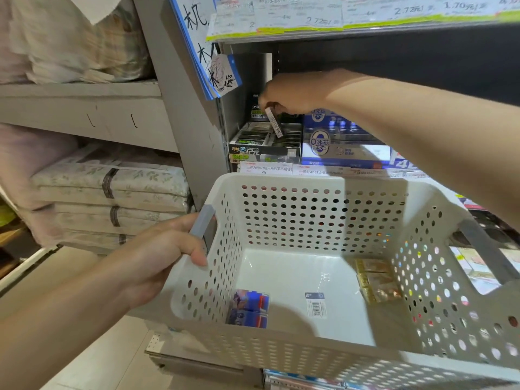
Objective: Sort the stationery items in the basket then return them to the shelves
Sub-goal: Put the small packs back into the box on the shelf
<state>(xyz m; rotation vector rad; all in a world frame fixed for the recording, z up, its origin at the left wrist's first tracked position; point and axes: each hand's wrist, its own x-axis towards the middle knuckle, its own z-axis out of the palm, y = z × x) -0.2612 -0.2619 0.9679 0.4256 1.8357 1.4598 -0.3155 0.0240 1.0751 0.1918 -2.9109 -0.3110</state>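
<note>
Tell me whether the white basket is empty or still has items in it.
Not empty. The basket holds blue packs, gold packs and a white barcoded item on its floor.

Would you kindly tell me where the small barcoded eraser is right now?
In the head view, the right hand pinches the barcoded eraser over the black display box, upper centre, left of the blue display box.

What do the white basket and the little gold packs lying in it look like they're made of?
The basket looks like moulded plastic, matt off-white: its walls carry even rows of punched round holes, with grey handle bars. The gold packs seem wrapped in shiny foil or film, since they glint; what is inside cannot be told.
</note>
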